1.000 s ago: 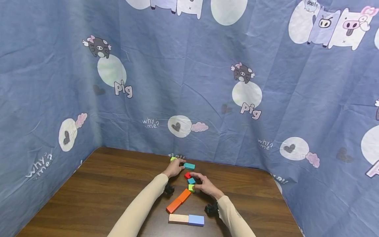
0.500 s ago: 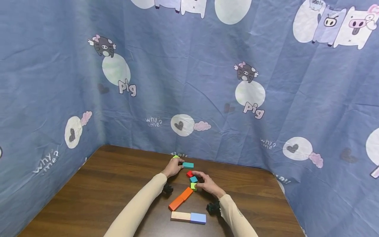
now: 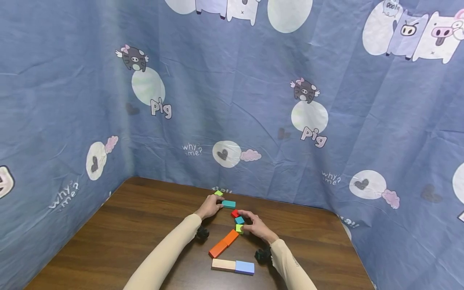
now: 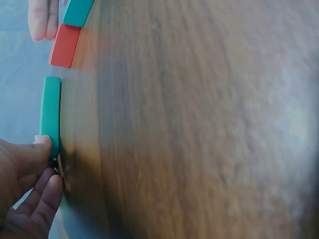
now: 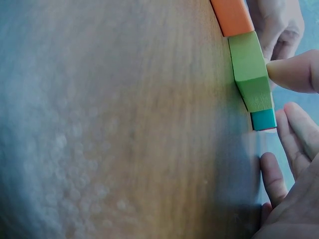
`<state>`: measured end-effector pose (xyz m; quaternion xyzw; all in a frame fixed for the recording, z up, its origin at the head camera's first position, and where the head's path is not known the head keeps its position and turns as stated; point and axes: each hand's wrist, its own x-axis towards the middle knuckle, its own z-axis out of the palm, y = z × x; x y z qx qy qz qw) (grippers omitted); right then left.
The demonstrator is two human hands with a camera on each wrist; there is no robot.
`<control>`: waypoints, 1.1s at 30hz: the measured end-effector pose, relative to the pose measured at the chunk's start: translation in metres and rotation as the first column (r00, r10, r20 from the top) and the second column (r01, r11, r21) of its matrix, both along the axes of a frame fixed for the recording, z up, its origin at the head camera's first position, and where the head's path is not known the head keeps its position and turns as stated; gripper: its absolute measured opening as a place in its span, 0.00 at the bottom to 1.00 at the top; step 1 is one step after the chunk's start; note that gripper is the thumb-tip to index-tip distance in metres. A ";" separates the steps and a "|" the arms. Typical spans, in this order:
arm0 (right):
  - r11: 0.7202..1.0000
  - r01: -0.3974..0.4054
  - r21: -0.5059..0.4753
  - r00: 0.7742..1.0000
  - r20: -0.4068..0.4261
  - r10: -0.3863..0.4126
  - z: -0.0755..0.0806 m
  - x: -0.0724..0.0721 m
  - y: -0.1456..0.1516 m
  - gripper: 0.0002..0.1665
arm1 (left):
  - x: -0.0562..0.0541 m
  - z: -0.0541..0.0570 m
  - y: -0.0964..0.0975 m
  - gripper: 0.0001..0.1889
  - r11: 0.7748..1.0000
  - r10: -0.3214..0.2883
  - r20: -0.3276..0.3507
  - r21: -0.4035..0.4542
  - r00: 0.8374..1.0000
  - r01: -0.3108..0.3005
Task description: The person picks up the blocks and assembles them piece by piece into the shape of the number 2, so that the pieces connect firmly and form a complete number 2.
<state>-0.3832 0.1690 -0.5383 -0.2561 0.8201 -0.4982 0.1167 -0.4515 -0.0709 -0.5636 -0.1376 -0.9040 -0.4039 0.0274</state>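
Observation:
At the back of the table, my left hand [image 3: 209, 206] pinches the left end of a long teal block [image 3: 228, 204]. In the left wrist view its thumb lies on the block's side [image 4: 50, 109], with two fingers curled by the end. My right hand [image 3: 260, 228] arches beside a slanting row of small blocks. Its thumb touches the lime green block [image 5: 249, 59], while the forefinger reaches the red block [image 3: 235, 213]. Between these two sits a small teal block [image 3: 239, 220]. A gap separates the red block from the long teal one.
Two orange blocks [image 3: 219, 248] carry the line on toward the front. Closer still, a natural wood block [image 3: 223, 264] and a blue block [image 3: 245, 267] lie end to end. Another lime block [image 3: 218, 193] is behind my left hand. A patterned blue curtain [image 3: 253, 100] hangs behind the table.
My left hand has drawn the long teal block leftward, away from the red one. My right hand stays by the small blocks. The head view has turned slightly left.

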 end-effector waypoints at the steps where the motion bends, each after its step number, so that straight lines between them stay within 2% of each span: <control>1: 1.000 -0.012 -0.003 1.000 -0.001 0.012 0.001 0.000 0.000 0.37 | 0.000 0.000 -0.001 0.16 1.000 0.000 0.000 -0.001 1.000 0.000; 5: 0.999 -0.049 -0.007 0.999 -0.001 0.049 0.003 0.000 0.001 0.37 | 0.000 -0.001 -0.007 0.15 1.000 0.000 -0.016 -0.011 1.000 0.000; 8: 0.999 -0.046 -0.002 0.999 0.005 0.046 0.003 0.000 0.001 0.36 | 0.001 -0.002 -0.011 0.15 1.000 -0.006 -0.027 -0.017 1.000 0.005; 16: 0.998 -0.064 0.002 0.998 -0.015 0.064 0.002 -0.003 0.000 0.37 | 0.006 -0.003 -0.018 0.16 1.000 0.006 -0.013 0.017 1.000 -0.006; 21: 0.997 -0.076 0.009 0.997 -0.031 0.076 0.002 -0.005 0.000 0.37 | 0.011 -0.002 -0.021 0.16 1.000 -0.012 -0.052 0.013 0.999 0.013; 28: 0.998 -0.062 0.012 0.998 -0.021 0.062 0.001 -0.006 0.001 0.37 | 0.016 -0.004 -0.023 0.16 0.999 -0.003 -0.054 0.035 0.999 0.004; 33: 0.999 -0.037 0.017 0.999 -0.017 0.037 0.000 -0.003 0.001 0.36 | 0.020 -0.009 -0.025 0.15 0.999 -0.029 -0.063 0.029 0.998 0.031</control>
